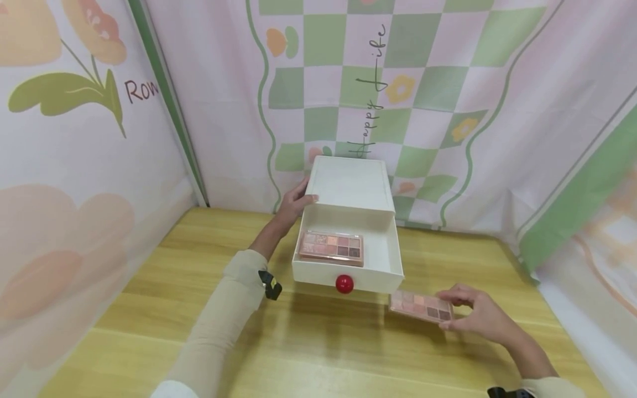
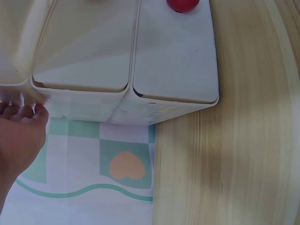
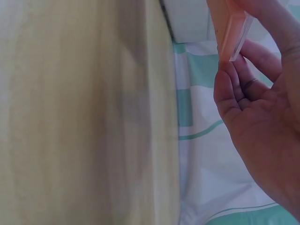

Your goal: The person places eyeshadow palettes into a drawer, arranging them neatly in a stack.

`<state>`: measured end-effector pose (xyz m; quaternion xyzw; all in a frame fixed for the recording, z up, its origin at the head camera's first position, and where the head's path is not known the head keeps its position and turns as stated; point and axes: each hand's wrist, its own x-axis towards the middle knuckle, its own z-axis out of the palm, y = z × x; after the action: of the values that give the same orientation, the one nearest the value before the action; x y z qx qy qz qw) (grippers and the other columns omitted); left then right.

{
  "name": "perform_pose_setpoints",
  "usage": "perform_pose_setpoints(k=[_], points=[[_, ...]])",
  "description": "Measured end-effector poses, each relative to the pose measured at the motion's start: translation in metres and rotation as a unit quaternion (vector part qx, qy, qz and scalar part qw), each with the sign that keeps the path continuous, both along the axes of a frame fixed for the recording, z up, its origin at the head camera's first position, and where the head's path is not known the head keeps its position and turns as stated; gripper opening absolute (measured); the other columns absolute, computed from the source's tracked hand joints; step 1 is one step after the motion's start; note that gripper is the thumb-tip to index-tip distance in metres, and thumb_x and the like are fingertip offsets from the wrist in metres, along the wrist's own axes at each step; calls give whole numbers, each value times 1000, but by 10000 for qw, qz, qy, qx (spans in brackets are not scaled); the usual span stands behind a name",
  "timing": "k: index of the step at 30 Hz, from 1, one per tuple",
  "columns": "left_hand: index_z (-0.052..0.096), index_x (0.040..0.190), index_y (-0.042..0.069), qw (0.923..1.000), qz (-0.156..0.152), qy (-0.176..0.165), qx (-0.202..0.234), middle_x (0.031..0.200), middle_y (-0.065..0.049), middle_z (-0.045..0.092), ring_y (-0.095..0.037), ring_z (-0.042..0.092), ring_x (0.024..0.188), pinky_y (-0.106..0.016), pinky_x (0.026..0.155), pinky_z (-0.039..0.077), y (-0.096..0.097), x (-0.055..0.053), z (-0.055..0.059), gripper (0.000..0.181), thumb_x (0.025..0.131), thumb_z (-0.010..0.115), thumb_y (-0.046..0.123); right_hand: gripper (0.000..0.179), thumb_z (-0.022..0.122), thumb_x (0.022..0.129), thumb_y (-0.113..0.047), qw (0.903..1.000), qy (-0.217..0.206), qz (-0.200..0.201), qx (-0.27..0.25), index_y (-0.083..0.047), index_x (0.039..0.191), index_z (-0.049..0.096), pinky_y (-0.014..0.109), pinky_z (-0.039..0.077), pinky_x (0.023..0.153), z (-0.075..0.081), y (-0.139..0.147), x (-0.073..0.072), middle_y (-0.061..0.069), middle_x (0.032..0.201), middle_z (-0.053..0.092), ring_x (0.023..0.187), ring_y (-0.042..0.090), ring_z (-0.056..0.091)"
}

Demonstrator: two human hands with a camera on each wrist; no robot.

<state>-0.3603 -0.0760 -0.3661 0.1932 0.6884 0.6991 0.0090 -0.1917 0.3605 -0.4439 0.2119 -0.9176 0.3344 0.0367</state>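
A white drawer box stands at the back of the table with its top drawer pulled out. A pink eyeshadow palette with a clear lid lies in the left part of that drawer. My left hand rests against the box's left side, thumb at its top edge; the left wrist view shows the fingers touching the side wall. Right of the drawer and lower, my right hand pinches a second eyeshadow palette by its right end. The right wrist view shows this palette edge-on between thumb and fingers.
A red knob sticks out from the drawer front. Two closed drawers sit below, the lowest with a red knob too. The wooden table meets a checked curtain behind the box, and printed cloth hangs on both sides.
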Motion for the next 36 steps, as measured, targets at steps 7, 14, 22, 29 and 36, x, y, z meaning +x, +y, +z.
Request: perform_pose_setpoints(k=[7, 14, 22, 29, 36], points=[[19, 162, 9, 9999, 70, 65, -57, 172, -9, 18, -30, 24, 158, -44, 129, 29, 0, 0, 0, 77, 95, 55, 21, 53, 93, 68, -15, 9999, 148, -5, -2, -7, 116, 74, 11, 49, 85, 16, -3, 0, -13, 102, 67, 97, -9, 55], [18, 162, 5, 9999, 51, 131, -43, 172, -11, 17, -31, 24, 158, -44, 129, 27, 0, 0, 0, 75, 97, 54, 17, 53, 92, 67, -11, 9996, 209, 120, -128, -4, 116, 73, 10, 48, 85, 21, -2, -2, -12, 100, 66, 96, -7, 56], [19, 162, 6, 9999, 64, 134, -50, 172, -12, 18, -31, 25, 158, -43, 129, 29, 1, 2, 2, 75, 97, 53, 17, 52, 92, 68, -11, 9998, 206, 73, -34, -6, 116, 73, 9, 46, 85, 39, -1, -4, -14, 100, 64, 96, -8, 55], [19, 162, 5, 9998, 42, 201, -5, 172, -12, 18, -33, 26, 157, -45, 127, 31, 1, 0, 0, 75, 97, 54, 18, 49, 89, 68, -2, 9982, 423, 316, -296, -2, 114, 72, 10, 46, 80, 55, 0, -7, -11, 96, 63, 92, -3, 55], [19, 162, 7, 9999, 19, 161, -27, 171, -12, 19, -33, 28, 156, -47, 125, 35, 0, -1, -1, 76, 96, 54, 20, 52, 88, 67, 3, 9960, 598, 492, -440, 7, 115, 70, 6, 45, 84, 67, 0, -8, -11, 93, 64, 92, -3, 57]])
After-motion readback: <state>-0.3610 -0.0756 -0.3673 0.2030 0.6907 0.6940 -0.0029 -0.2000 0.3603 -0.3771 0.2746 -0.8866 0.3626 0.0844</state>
